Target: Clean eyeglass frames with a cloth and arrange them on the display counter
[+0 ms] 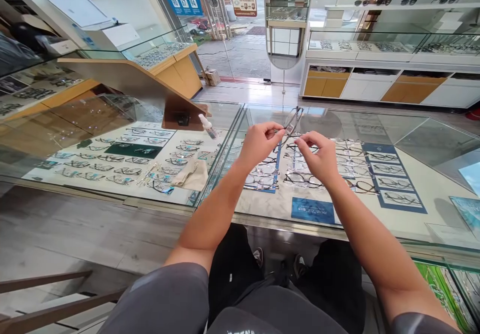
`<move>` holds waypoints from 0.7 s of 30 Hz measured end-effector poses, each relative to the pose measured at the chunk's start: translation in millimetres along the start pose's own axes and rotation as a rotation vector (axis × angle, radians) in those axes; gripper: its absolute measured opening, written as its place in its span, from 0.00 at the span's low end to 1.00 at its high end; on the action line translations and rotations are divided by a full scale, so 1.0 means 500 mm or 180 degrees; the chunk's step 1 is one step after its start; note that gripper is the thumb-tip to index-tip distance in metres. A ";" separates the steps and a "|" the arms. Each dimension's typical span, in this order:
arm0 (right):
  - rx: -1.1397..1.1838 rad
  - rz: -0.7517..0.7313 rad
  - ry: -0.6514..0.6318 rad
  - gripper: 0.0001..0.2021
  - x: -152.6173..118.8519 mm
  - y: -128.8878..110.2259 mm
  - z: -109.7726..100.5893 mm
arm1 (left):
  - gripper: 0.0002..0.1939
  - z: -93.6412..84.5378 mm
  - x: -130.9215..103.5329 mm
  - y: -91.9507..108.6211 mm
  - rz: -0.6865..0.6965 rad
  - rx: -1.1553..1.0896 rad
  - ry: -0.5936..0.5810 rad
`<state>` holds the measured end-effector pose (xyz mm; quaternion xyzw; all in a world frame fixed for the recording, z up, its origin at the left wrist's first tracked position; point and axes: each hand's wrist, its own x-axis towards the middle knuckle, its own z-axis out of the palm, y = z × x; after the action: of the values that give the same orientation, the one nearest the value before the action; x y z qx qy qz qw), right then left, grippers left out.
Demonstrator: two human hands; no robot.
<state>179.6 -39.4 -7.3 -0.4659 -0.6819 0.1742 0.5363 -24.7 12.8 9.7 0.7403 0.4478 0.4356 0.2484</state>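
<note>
Over the glass counter, my left hand (261,141) pinches a pair of glasses (293,120) with thumb and fingertips. The glasses are tilted up on edge, with their dark, thin frame and clear lenses beyond my fingers. Just to the right, my right hand (319,156) is raised near them, thumb stretched toward the glasses and fingers loosely curled with a gap between. I see nothing held in it. Under both hands, inside the case, rows of spectacle frames (300,179) lie on a pale surface.
A white spray bottle (208,126) stands on the counter at left, near a wooden stand (183,116). A beige cloth (192,173) lies among more frames. A blue card (312,210) shows near the front edge. Beyond the counter stands an oval mirror (284,49).
</note>
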 end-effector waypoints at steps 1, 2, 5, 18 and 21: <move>-0.0056 0.0029 0.0085 0.14 0.004 0.002 -0.006 | 0.12 -0.015 0.005 -0.003 0.0048 0.0239 -0.0116; -0.0092 0.0073 0.0200 0.17 0.008 0.006 -0.013 | 0.12 -0.030 0.010 -0.006 0.0086 0.0487 -0.0234; -0.0074 0.0338 0.0406 0.29 0.019 0.016 -0.037 | 0.12 -0.068 0.021 -0.018 0.0095 0.1118 -0.0599; 0.0132 0.0821 0.0122 0.34 0.024 0.033 -0.051 | 0.06 -0.104 0.036 -0.094 -0.0915 0.2048 -0.1484; 0.0105 0.0838 0.0107 0.32 0.024 0.035 -0.050 | 0.06 -0.102 0.037 -0.101 -0.0984 0.2086 -0.1603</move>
<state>209.8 -27.2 -4.3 -0.5453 -0.6028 0.2464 0.5278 -87.6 52.0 4.5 0.7873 0.5933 0.0343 0.1643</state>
